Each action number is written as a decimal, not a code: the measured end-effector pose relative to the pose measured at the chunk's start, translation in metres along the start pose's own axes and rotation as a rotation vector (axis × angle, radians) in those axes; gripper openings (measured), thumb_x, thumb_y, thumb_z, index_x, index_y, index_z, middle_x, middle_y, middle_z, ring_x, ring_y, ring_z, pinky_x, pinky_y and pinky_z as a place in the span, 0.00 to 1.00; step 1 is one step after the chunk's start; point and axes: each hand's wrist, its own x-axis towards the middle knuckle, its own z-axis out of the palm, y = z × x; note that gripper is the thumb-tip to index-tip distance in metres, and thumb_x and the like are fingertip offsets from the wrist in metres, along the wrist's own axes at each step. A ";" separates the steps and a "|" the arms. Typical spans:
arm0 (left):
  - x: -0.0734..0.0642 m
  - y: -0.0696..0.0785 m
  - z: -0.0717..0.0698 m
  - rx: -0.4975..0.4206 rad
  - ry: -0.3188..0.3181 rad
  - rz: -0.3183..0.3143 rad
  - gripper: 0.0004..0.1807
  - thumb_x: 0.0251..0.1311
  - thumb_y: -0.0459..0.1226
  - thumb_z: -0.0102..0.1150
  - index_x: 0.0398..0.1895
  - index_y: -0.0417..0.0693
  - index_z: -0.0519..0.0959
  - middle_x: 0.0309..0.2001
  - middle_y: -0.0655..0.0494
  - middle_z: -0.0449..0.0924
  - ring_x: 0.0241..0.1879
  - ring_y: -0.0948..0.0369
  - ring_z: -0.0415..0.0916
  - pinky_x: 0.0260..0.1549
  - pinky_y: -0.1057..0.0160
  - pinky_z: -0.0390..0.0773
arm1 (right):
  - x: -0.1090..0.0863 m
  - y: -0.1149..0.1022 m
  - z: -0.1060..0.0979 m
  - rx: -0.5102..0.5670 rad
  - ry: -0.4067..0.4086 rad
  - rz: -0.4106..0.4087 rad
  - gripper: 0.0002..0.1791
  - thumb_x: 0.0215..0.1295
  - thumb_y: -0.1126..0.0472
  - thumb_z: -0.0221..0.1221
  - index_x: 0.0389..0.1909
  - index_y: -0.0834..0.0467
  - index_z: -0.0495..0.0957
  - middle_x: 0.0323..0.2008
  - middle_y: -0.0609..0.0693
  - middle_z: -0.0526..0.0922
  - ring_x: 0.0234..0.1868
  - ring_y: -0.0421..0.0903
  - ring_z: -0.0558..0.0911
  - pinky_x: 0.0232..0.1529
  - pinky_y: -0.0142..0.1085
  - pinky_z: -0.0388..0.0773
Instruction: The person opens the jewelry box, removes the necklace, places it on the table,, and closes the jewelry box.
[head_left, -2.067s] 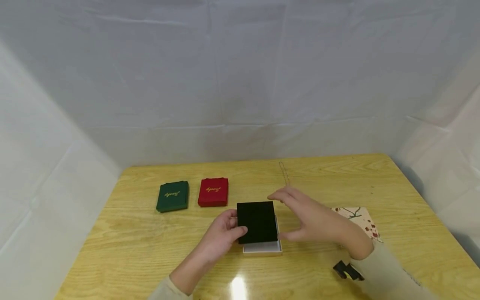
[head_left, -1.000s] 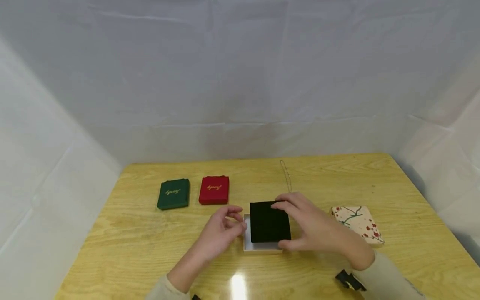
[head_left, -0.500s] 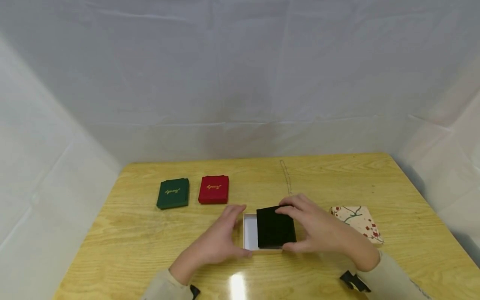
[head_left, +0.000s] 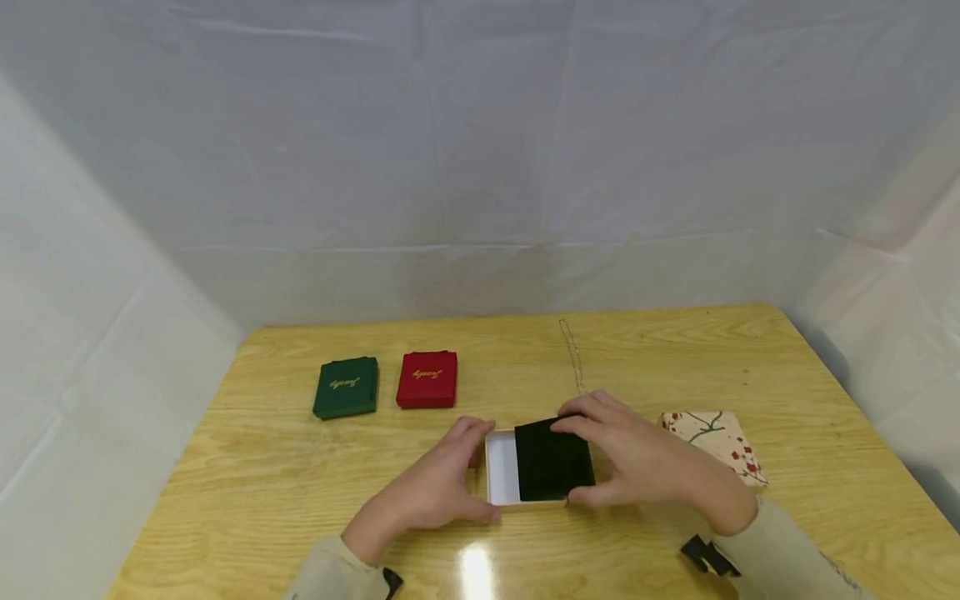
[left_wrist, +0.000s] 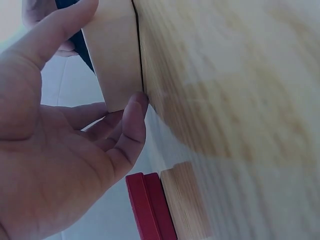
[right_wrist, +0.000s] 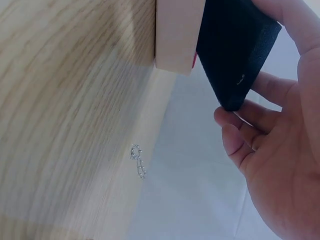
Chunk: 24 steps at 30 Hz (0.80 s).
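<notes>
An open cardboard box base (head_left: 502, 475) with a white inside lies on the table. My left hand (head_left: 427, 492) holds its left end, thumb on the near side and fingers on the far side; the left wrist view shows them at the pale box wall (left_wrist: 112, 55). A square black foam pad (head_left: 552, 468) covers the right part of the base and sticks out past it. My right hand (head_left: 637, 458) grips this pad by its near and far edges. In the right wrist view the black pad (right_wrist: 232, 45) stands tilted above the box wall (right_wrist: 178, 37).
A thin chain necklace (head_left: 572, 350) lies beyond the right hand. Right of that hand is a cream lid (head_left: 717, 444) with a flower print. A red box (head_left: 427, 380) and a green box (head_left: 346, 388) sit at the back left of the wooden table (head_left: 285, 517).
The left hand let go of the black pad and took hold of the box base. The right hand took the pad and moved it rightward, then slightly down over the base.
</notes>
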 end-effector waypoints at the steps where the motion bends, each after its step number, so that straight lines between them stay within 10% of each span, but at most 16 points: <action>1: 0.000 0.000 0.000 0.002 -0.001 0.000 0.61 0.47 0.45 0.87 0.82 0.39 0.60 0.73 0.51 0.64 0.58 0.56 0.72 0.64 0.51 0.76 | 0.001 0.000 0.000 0.004 -0.008 0.002 0.42 0.61 0.36 0.73 0.69 0.55 0.77 0.67 0.48 0.73 0.67 0.46 0.70 0.63 0.50 0.78; 24: 0.000 -0.002 -0.001 0.018 -0.005 0.027 0.57 0.53 0.48 0.84 0.80 0.38 0.62 0.71 0.51 0.65 0.56 0.56 0.71 0.62 0.51 0.76 | 0.029 -0.005 0.014 -0.031 -0.143 0.009 0.41 0.59 0.37 0.73 0.66 0.58 0.80 0.64 0.47 0.76 0.65 0.46 0.70 0.65 0.48 0.76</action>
